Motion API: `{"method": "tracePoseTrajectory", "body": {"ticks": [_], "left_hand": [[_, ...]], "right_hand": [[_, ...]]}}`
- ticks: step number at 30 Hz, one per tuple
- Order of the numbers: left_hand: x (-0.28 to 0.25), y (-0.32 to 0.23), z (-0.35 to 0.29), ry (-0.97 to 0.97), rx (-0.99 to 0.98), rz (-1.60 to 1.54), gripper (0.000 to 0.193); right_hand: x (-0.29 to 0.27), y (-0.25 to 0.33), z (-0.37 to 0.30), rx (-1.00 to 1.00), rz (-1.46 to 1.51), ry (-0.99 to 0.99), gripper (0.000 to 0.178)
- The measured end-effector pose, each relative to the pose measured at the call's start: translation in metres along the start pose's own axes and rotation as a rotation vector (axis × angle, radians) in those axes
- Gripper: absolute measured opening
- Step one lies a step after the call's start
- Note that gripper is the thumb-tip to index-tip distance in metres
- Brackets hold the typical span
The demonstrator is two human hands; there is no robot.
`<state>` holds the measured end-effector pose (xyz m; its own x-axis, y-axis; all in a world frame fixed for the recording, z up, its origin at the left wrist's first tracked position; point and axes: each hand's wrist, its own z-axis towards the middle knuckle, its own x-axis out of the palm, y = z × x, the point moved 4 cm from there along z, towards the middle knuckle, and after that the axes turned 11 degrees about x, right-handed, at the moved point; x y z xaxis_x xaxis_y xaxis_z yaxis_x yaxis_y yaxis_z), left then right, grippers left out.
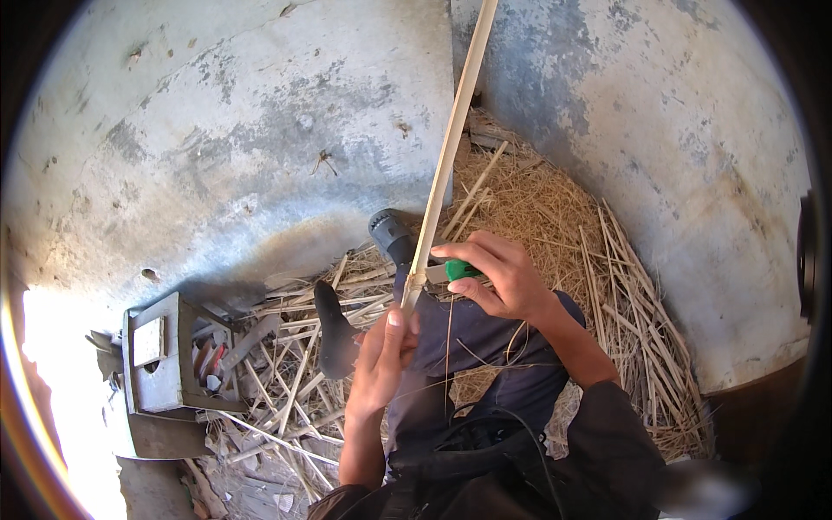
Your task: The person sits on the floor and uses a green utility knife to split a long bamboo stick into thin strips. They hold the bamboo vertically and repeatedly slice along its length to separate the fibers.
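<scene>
L hand (381, 360) clamps the pale strip's (444, 173) low end above the legs (481, 334), prob. to steady it; R hand (509, 276), just beside, pinches a green-handled knife (462, 269) w/ blade at the strip's joint, prob. for fine control. 2 hands apart.

the long, flat wooden strip (448, 143) was pale yellow, the short plastic-looking handle (462, 269) green, the rough plaster walls (260, 130) mottled grey-white.

Dark sleeves (611, 433), navy trousers (544, 354), dark footwear (332, 334)
</scene>
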<state>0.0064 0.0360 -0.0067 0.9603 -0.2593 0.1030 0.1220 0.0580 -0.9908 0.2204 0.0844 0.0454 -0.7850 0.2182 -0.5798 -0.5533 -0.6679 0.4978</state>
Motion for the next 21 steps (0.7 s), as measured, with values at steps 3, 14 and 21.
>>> {"method": "tracePoseTrajectory", "body": {"ticks": [3, 14, 21], "left_hand": [[0.004, -0.003, 0.000, 0.013, 0.029, -0.004, 0.048], [0.006, -0.008, -0.001, -0.012, 0.258, 0.307, 0.049], [0.013, -0.017, -0.005, -0.062, 0.267, 0.512, 0.052]], "right_hand": [[0.003, 0.001, -0.001, -0.023, 0.028, 0.018, 0.037], [0.003, -0.004, -0.003, -0.035, 0.006, 0.008, 0.031], [0.002, -0.004, -0.005, -0.034, -0.058, -0.025, 0.030]]}}
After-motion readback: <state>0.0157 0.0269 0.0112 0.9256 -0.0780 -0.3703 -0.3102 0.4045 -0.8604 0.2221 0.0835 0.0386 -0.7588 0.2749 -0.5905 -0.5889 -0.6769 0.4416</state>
